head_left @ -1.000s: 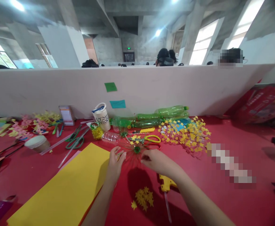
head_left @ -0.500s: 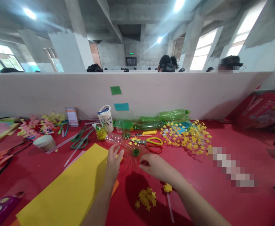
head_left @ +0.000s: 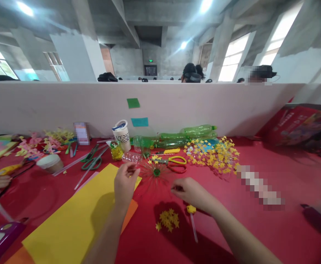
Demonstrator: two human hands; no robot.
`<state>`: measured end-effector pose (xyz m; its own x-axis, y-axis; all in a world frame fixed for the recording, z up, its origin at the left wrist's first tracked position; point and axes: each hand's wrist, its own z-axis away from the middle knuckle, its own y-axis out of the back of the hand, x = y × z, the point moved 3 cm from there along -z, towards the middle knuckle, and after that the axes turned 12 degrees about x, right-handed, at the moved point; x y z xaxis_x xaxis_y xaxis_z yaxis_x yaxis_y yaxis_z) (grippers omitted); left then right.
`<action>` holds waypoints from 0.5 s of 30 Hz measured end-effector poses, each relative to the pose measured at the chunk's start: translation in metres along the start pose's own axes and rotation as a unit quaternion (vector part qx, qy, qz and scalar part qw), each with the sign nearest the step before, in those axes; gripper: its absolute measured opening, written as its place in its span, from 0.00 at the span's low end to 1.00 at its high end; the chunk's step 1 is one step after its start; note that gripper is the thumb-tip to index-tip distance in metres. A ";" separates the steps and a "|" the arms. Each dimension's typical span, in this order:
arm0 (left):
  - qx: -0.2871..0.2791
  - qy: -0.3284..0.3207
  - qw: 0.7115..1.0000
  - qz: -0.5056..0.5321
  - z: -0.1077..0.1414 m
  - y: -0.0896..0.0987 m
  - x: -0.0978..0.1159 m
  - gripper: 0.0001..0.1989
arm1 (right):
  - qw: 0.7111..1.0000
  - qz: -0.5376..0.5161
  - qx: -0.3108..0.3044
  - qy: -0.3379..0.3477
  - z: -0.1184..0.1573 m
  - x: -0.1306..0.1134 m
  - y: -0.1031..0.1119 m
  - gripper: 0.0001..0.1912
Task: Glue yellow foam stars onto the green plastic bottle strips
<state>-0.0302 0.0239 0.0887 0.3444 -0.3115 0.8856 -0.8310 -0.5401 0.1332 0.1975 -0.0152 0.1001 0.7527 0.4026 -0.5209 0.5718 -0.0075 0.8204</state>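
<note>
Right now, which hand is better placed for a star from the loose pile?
Right, I'd judge: the right hand is nearer the star pile; the left hand is by yellow paper.

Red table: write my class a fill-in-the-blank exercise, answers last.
The piled yellow cut-outs are shaped like ____.
The yellow-handled scissors have their other handle ____.
The lower note on the partition is ____.
The spread-out piece between left hand and right hand has a ____ centre.
Stars; red; blue; green.

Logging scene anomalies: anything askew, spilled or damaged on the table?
Mildly: the yellow sheet lies askew over orange paper, which pokes out unevenly. A small pale scrap sits loose beside the white-rimmed cup. No spill visible.
</note>
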 end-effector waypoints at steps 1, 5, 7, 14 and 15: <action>-0.039 0.016 0.999 0.002 0.005 -0.002 0.003 0.08 | 1.000 0.012 -0.023 0.015 0.005 -0.001 -0.005 0.08; -0.081 0.048 0.996 -0.009 0.027 0.000 0.003 0.12 | 0.990 0.072 -0.099 0.068 0.020 -0.005 -0.029 0.08; -0.077 -0.009 0.996 -0.033 0.036 0.003 0.002 0.12 | 0.985 0.105 -0.103 0.087 0.026 -0.006 -0.037 0.08; -0.092 -0.201 0.974 -0.055 0.054 0.003 0.021 0.08 | 0.974 0.159 -0.056 0.152 0.035 -0.009 -0.047 0.07; -0.101 -0.214 0.971 -0.044 0.056 0.001 0.023 0.09 | 0.972 0.166 -0.054 0.159 0.036 -0.010 -0.048 0.07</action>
<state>0.0014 -0.0277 0.0846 0.5323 -0.5907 0.6065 -0.8437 -0.4287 0.3229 0.1741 -0.0521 0.0571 0.7415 0.6564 -0.1388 0.2642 -0.0954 0.9597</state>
